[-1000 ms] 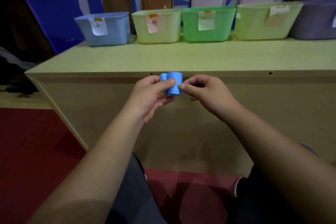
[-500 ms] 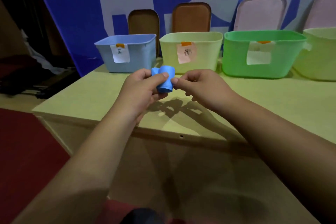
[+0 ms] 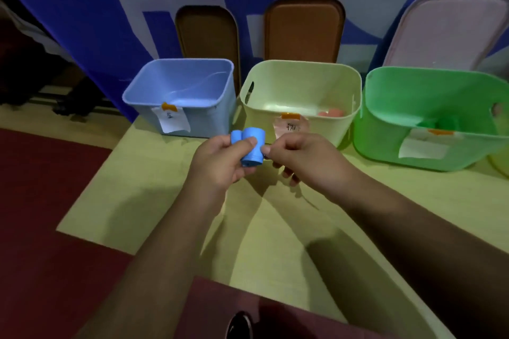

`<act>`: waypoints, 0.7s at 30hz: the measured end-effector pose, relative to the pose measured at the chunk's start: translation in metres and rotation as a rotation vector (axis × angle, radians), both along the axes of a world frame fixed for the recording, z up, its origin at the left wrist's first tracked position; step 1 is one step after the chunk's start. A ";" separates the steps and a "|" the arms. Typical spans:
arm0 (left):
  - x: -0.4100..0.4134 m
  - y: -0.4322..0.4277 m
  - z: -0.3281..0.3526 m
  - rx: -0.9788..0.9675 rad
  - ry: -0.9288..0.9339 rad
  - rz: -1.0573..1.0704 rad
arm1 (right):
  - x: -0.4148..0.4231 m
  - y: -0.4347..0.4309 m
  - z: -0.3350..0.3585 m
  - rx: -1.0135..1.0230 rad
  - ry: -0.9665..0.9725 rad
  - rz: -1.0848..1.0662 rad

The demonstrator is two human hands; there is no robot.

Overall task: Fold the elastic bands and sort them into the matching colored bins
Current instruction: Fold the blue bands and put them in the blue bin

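Your left hand (image 3: 220,158) is clamped on the folded blue band (image 3: 249,143), thumb pressed across it so the fold can't spring open. Your right hand (image 3: 300,157) pinches its right edge with curled fingers, probably steadying the roll. The band is in the air over the counter (image 3: 165,201), just in front of the blue bin (image 3: 209,121), the colour match, so I'd judge the fold done and the drop next. The cream bin (image 3: 325,129) and green bin (image 3: 385,146) alongside hold pink and green pieces, so aim left of both.
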State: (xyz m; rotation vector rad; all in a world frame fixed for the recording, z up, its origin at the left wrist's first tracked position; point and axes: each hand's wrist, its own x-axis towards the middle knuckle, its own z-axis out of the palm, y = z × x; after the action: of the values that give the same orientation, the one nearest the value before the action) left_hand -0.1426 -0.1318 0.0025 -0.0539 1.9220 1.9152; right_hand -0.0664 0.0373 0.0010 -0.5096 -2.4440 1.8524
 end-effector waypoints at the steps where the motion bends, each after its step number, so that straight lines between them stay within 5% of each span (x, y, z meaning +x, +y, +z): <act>1: 0.001 -0.001 0.010 -0.018 -0.019 0.012 | -0.001 0.000 0.009 -0.008 -0.025 0.018; 12: -0.004 -0.016 0.142 -0.118 -0.041 0.089 | -0.011 0.008 0.130 -0.006 -0.191 0.077; 21: -0.115 -0.035 0.139 -0.291 0.102 0.092 | -0.096 -0.004 0.149 0.209 -0.249 0.006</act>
State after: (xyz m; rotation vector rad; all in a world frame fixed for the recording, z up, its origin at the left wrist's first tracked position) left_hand -0.2572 -0.1671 0.1410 -0.1348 2.2913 1.7083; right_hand -0.1622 0.0335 0.1504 -0.7600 -2.7565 1.5937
